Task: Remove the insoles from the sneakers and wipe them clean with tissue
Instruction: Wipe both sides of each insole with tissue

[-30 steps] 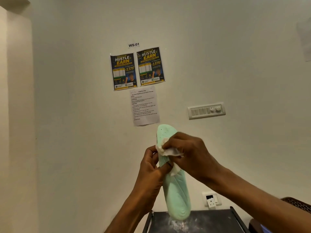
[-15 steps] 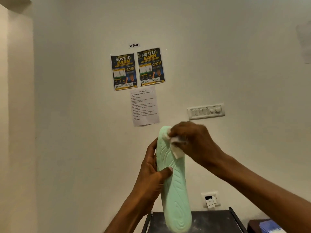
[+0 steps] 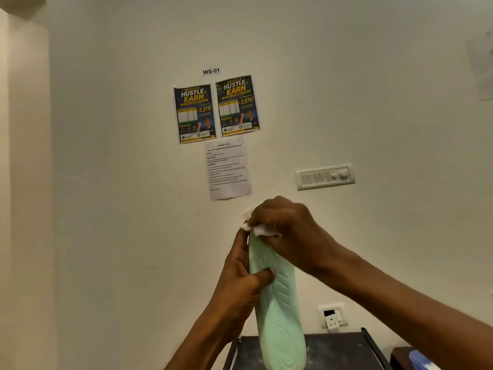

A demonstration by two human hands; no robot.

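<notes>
1. Mint-green, the insole (image 3: 277,311) stands in the lower middle of the frame. Its long axis is near upright, the top end is tipped slightly left, and the ribbed face is toward the camera. Its bottom end runs off the lower edge, so I cannot tell whether it rests on anything.
2. At mid-length the left hand (image 3: 240,284) grips it from the left edge, with the thumb across the ribbed face and the fingers behind.
3. At the top end the right hand (image 3: 290,228) curls round a wad of white tissue (image 3: 262,231) and presses it on the tip.
4. The bare length of the insole lies below the right hand, so the next wipe probably runs down the long axis. The left thumb sits in that path.
5. A dark worktop (image 3: 333,351) with pale smears crosses the bottom of the frame behind the insole.
6. Behind is a cream wall (image 3: 120,182) with two posters (image 3: 216,110), a printed sheet (image 3: 228,168), a switch plate (image 3: 325,177) and a socket (image 3: 333,315).
</notes>
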